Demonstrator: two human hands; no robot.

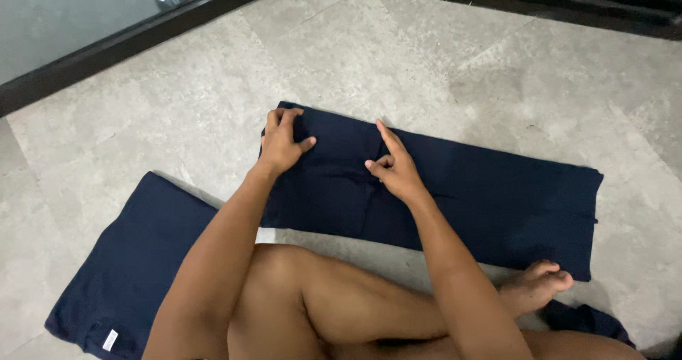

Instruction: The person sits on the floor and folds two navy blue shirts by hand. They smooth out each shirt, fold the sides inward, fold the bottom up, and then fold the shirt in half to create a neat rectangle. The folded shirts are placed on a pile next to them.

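**A:** so where's the cloth sitting compared to the hands?

**B:** the long folded navy-blue fabric strip is lying flat on the grey stone tile floor, right in front of the crossed legs. The left hand is pressing down on its top-left corner, fingers curled over the edge, grip narrow but not really pinching anything I can see. The right hand is resting mid-strip, index finger pointing out, other fingers loosely curled, holding nothing.

**A:** room around it?

**B:** plenty of floor beyond the far edge up to the black frame. A second navy-blue folded cloth with a small white tag is lying near the left elbow, and a bare foot is touching the strip's near right edge.
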